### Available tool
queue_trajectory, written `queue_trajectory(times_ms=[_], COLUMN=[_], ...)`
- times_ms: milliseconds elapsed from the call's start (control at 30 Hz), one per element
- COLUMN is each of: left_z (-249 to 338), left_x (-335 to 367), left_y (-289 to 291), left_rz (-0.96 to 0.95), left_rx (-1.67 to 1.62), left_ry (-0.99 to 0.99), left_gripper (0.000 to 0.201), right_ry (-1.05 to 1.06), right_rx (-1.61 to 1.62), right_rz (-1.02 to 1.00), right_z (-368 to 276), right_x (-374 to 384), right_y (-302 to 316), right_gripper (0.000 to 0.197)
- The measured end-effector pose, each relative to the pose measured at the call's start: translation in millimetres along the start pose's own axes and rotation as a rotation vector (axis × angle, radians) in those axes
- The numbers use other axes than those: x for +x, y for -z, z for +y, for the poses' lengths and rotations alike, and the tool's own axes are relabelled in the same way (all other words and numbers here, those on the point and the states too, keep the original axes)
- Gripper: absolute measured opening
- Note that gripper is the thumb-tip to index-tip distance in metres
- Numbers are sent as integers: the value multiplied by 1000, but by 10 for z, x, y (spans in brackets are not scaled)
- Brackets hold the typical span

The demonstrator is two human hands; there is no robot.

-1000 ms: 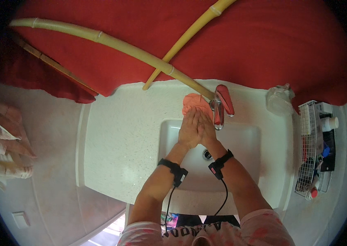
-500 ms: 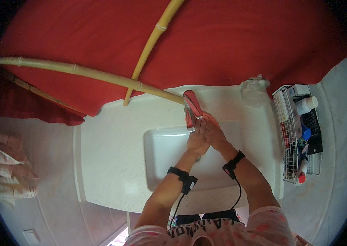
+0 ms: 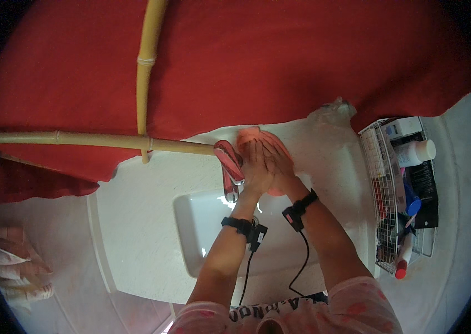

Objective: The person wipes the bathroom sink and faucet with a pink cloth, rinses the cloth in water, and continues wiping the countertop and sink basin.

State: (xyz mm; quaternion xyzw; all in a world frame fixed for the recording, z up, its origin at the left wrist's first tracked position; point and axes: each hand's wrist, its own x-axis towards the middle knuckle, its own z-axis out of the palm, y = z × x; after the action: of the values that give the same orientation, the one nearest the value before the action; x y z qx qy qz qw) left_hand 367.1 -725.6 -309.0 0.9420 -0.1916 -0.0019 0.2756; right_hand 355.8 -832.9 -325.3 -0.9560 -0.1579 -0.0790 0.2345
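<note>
A: What fills the upper part of the frame?

B: A red cloth (image 3: 280, 61), crossed by two bamboo poles (image 3: 96, 140). Below it, at centre, sits a white washbasin (image 3: 152, 222).

A: And at the right edge?

B: A wire rack (image 3: 383, 183) holding bottles and tubes.

A: Where are the hands?

B: Just above centre, over the basin's back rim. The left hand (image 3: 256, 164) and right hand (image 3: 277, 161) lie side by side, touching, fingers stretched out flat, gripping nothing. They press on a pink cloth (image 3: 249, 135).

A: Anything beside them?

B: A chrome tap (image 3: 230, 167), just left of the left hand. Each wrist carries a black band with a cable.
</note>
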Motion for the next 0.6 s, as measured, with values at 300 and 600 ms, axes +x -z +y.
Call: queue_trajectory(times_ms=[300,600], left_z=[123,95], left_x=[-396,166], left_y=[-80,-77], left_rz=[93,21], left_rx=[38,-125], left_ry=[-127,158], left_gripper=[62,61], right_ry=[-10,17], right_rx=[13,127], right_rz=[91,231], right_z=[-53,221], right_x=[-379,151], right_y=[-106,-161], right_gripper=[65,61])
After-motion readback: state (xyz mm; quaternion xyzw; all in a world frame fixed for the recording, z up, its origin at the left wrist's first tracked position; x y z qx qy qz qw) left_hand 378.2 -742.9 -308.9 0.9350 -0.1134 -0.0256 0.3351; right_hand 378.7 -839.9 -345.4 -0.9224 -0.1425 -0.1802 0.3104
